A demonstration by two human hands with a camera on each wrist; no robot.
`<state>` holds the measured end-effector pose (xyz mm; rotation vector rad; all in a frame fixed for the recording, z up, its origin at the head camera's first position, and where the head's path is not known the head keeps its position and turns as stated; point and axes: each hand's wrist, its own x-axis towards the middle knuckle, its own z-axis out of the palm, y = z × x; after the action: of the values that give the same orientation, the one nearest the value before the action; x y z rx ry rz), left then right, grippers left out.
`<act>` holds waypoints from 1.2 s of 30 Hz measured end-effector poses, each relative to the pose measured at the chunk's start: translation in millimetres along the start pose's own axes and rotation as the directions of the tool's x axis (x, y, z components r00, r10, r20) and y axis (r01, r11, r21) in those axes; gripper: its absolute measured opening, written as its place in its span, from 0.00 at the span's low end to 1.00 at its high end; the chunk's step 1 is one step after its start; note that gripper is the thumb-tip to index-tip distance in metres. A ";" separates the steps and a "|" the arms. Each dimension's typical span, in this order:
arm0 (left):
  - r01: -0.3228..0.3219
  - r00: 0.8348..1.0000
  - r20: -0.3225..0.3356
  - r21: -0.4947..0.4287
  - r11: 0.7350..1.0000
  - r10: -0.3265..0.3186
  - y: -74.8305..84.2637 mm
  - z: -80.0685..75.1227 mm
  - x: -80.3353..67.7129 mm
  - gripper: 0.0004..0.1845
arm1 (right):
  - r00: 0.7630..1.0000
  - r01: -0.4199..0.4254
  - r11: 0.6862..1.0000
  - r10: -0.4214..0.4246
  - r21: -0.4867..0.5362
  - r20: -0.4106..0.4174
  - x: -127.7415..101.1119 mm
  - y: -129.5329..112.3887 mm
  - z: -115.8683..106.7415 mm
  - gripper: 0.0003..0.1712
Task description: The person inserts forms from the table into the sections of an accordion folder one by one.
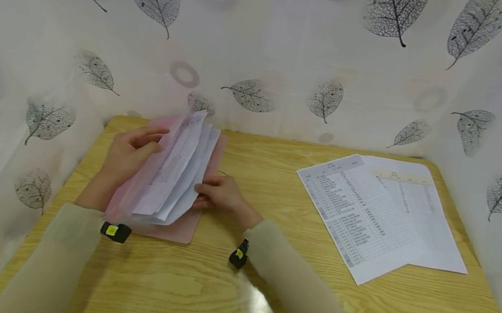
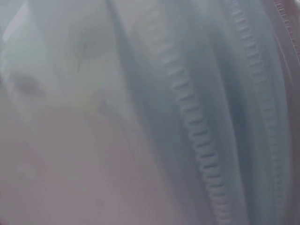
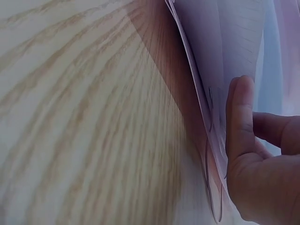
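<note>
Left hand [image 1: 127, 151] propping sheaf of printed sheets [image 1: 176, 169] from left side, fingers curled loosely against outer page, thumb on top. Right hand [image 1: 221, 195] pinching right edge of same sheets, thumb [image 3: 239, 117] flat on paper. Sheaf fanned and half upright inside open pink folder [image 1: 182, 227], lying at left of wooden table [image 1: 260, 288]. Left wrist view blurred: only close rows of print. Two loose printed pages [image 1: 369, 212] overlapping, flat, well apart at right.
</note>
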<state>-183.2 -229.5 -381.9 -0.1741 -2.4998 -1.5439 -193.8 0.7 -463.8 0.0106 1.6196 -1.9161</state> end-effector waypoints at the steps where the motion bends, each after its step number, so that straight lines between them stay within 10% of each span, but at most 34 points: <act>1: -0.004 1.000 0.000 -0.004 1.000 0.004 0.0 0.3 0.1 0.19 | 1.000 0.004 1.000 -0.004 -0.003 -0.003 0.6 0.6 1.0 0.15; 36: 0.006 1.000 -0.010 -0.013 1.000 -0.006 1.1 -3.1 -1.4 0.19 | 0.997 0.026 0.998 -0.030 -0.056 -0.070 1.2 5.1 11.7 0.16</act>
<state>-181.2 -231.7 -379.9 -0.1605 -2.4855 -1.5604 -188.1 -10.5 -466.0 0.0335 1.7273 -1.9108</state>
